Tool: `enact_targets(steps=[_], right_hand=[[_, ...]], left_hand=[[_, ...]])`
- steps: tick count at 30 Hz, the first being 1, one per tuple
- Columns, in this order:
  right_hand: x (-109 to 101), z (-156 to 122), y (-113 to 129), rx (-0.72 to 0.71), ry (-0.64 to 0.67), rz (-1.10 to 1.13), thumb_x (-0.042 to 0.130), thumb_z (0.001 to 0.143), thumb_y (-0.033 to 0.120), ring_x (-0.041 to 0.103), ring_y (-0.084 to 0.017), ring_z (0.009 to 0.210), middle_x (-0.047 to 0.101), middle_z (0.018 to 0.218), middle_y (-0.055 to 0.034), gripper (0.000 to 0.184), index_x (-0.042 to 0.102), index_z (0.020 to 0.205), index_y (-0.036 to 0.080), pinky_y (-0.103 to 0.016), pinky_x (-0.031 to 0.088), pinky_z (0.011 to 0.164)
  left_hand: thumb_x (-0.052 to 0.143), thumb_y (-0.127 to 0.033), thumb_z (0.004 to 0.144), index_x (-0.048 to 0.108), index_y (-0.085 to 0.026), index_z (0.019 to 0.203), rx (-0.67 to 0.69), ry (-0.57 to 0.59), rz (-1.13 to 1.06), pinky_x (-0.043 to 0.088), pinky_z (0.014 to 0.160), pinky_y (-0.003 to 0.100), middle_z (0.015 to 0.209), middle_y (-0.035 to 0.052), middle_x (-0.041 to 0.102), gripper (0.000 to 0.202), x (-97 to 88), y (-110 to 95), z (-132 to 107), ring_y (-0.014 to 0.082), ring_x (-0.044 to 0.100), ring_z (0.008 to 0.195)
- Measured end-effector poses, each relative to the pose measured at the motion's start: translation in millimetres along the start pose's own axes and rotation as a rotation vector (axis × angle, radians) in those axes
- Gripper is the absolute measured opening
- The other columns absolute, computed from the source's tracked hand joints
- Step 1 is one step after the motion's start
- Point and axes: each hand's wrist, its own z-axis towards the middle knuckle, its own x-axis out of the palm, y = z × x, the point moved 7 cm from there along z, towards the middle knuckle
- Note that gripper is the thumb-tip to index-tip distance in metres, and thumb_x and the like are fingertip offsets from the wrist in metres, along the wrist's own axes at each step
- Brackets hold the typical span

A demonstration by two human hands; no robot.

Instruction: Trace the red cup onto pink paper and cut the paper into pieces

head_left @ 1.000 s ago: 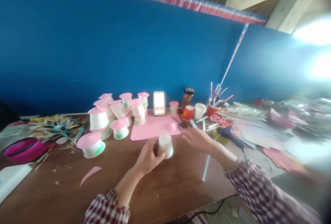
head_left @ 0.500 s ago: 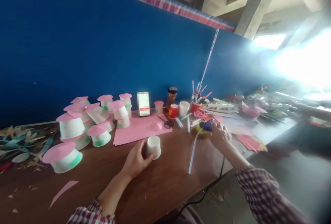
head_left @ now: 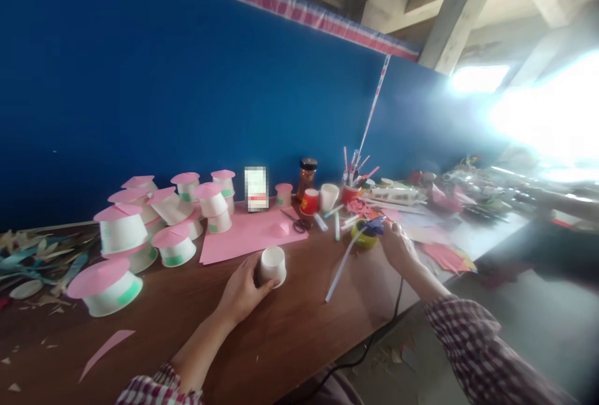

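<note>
My left hand [head_left: 243,286] is closed around the side of a small white paper cup [head_left: 273,266], which stands on the brown table with its wider rim down. Over to the right, my right hand [head_left: 397,246] grips a dark blue hot glue gun [head_left: 374,226]. A long translucent glue stick [head_left: 341,271] slants from the gun toward the front left. Directly under the gun sits a yellow-green round holder [head_left: 364,238], partly covered by it. A black cord [head_left: 397,299] hangs below my right wrist.
Several white cups with pink paper cone tops [head_left: 120,229] crowd the left. Pink paper sheets [head_left: 243,239] lie behind the cup, with scissors [head_left: 299,223] on them. A red cup [head_left: 309,203], a brown jar [head_left: 307,175] and markers [head_left: 337,228] stand or lie farther back.
The glue gun has turned slightly in my right hand, and the glue stick's free end has swung left and up. My left hand still holds the cup, which looks slightly tilted. The view has shifted a little.
</note>
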Motion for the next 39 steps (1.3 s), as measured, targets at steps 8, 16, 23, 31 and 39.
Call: enact_targets(steps=[8, 16, 23, 31, 39], right_hand=[[-53.0, 2.1, -21.3, 0.116, -0.183, 0.598, 0.050, 0.082, 0.043, 0.054, -0.023, 0.087, 0.052, 0.104, -0.0089, 0.039, 0.053, 0.112, 0.018, -0.038, 0.045, 0.078], [-48.2, -34.9, 1.5, 0.305, -0.028, 1.273, 0.054, 0.075, 0.062, 0.054, -0.013, 0.053, 0.058, 0.067, 0.0012, 0.042, 0.048, 0.092, 0.023, -0.022, 0.040, 0.043], [-11.4, -88.4, 50.9, 0.376, 0.189, 1.518, 0.058, 0.080, 0.054, 0.055, -0.013, 0.058, 0.060, 0.071, -0.0010, 0.034, 0.057, 0.084, 0.020, -0.021, 0.043, 0.046], [28.2, -144.0, 106.6, 0.492, 0.589, 1.598, 0.061, 0.079, 0.054, 0.051, -0.007, 0.055, 0.057, 0.070, 0.0025, 0.035, 0.061, 0.093, 0.021, -0.012, 0.032, 0.040], [19.6, -160.3, 128.2, 0.267, 0.696, 1.421, 0.058, 0.081, 0.055, 0.046, -0.009, 0.059, 0.057, 0.071, 0.0003, 0.038, 0.064, 0.086, 0.019, -0.016, 0.034, 0.045]], left_hand=[[0.063, -0.038, 0.073, 0.049, -0.022, 0.117, 0.031, -0.013, -0.034, 0.046, 0.091, 0.040, 0.115, 0.0071, 0.060, 0.048, 0.3, -0.4, -0.1, 0.0247, 0.057, 0.105], [0.062, -0.039, 0.073, 0.050, -0.022, 0.117, 0.076, -0.054, 0.007, 0.049, 0.089, 0.038, 0.114, 0.0068, 0.061, 0.049, -0.7, -4.1, -2.1, 0.0244, 0.059, 0.104], [0.062, -0.037, 0.072, 0.051, -0.023, 0.116, 0.112, -0.035, 0.042, 0.048, 0.091, 0.041, 0.115, 0.0076, 0.061, 0.047, 2.6, -5.0, -2.4, 0.0259, 0.058, 0.105], [0.068, -0.031, 0.067, 0.051, -0.023, 0.115, 0.045, -0.022, -0.064, 0.049, 0.085, 0.036, 0.110, 0.0051, 0.064, 0.051, 0.3, -2.2, -4.4, 0.0229, 0.061, 0.098], [0.071, -0.031, 0.065, 0.056, -0.025, 0.109, 0.021, -0.012, -0.099, 0.049, 0.079, 0.034, 0.105, 0.0048, 0.064, 0.047, -2.1, -4.4, -5.4, 0.0226, 0.061, 0.092]])
